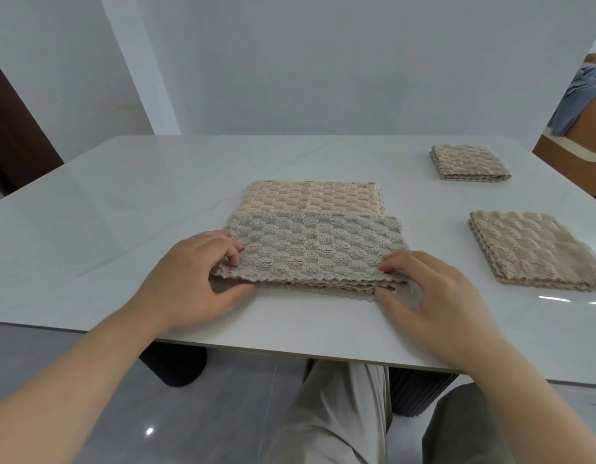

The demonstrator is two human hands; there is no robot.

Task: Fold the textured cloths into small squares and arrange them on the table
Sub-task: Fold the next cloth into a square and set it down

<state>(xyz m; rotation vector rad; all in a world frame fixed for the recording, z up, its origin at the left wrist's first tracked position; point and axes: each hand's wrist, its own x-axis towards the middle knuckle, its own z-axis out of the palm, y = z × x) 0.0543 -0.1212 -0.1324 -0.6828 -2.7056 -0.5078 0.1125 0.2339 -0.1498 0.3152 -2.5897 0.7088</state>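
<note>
head | white marble table (122,229) | pale walls (323,61) | grey floor (156,413)

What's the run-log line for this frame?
phase: folding | left hand: pinching grey cloth left edge | right hand: pinching right edge | folded squares: two, table right

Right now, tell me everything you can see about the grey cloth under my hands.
The grey cloth is a fluffy fabric with a raised scale-like pattern and wavy edges. It lies folded into a wide band on top of a beige cloth, near the front edge of the white table. The left hand pinches its left end and the right hand its right end.
</note>
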